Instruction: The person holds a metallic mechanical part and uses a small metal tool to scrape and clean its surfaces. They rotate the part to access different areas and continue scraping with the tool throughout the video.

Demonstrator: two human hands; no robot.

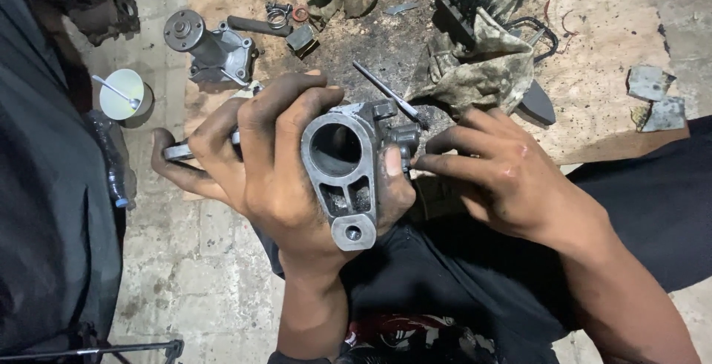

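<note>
Housing (343, 175), grey cast metal, sits mid-scene above the lap, left hand (274, 164) fingers wrapped tight round its left edge. Right hand (504, 178) fingers pinch a fitting on its right side. Beyond, the board (593, 112) is crowded: pump (211, 48) far left, rag (482, 67) far right.

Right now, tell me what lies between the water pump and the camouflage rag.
In the head view, a small dark block and a thin metal rod lie between the water pump and camouflage rag.
</note>
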